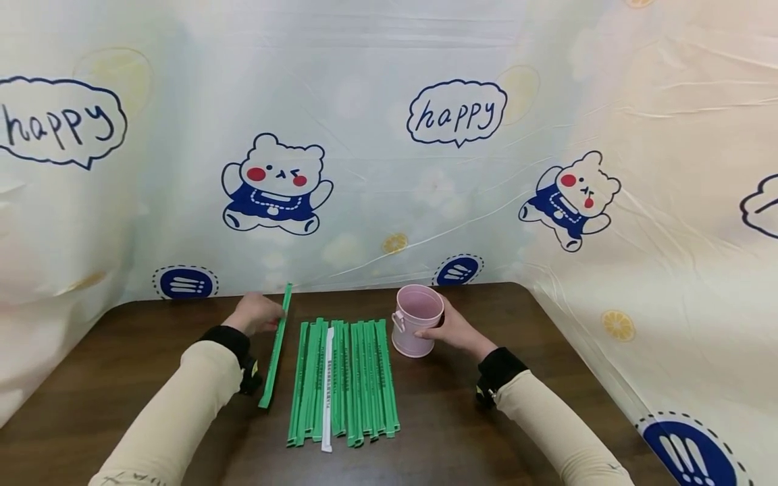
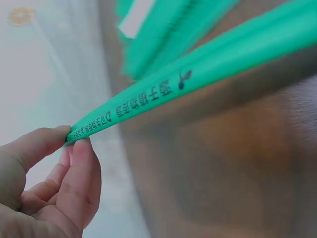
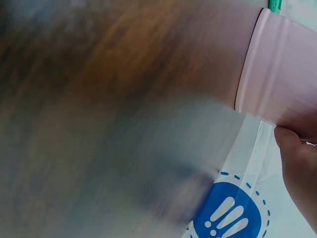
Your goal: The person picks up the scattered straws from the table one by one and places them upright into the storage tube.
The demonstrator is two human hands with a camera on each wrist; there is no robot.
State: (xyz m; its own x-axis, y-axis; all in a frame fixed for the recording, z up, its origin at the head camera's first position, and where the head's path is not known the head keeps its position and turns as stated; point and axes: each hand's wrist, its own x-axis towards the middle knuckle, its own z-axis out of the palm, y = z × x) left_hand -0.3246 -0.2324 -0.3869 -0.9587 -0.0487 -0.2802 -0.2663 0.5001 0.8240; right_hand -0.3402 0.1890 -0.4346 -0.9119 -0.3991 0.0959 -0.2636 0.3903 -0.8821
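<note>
L hand (image 1: 256,312) pinches long thin green packet (image 1: 275,358), left of similar green packets (image 1: 365,378); its black print (image 2: 143,96) shows only in L-wrist view. R hand (image 1: 456,332) grips pink cylindrical bucket (image 1: 410,341), on their R side.

And here's the left hand (image 1: 258,312), pinching a slim green straw (image 1: 277,358) near its far end, dark print running along its side, slanting just left of a packed row! That row of green straws (image 1: 367,378) lies side by side, near ends uneven, with one white straw (image 1: 327,391) lying among them, printed too. Over to the right, the right hand (image 1: 457,329) grips a pink bucket (image 1: 415,343), mouth up, close beside the row's far end!
</note>
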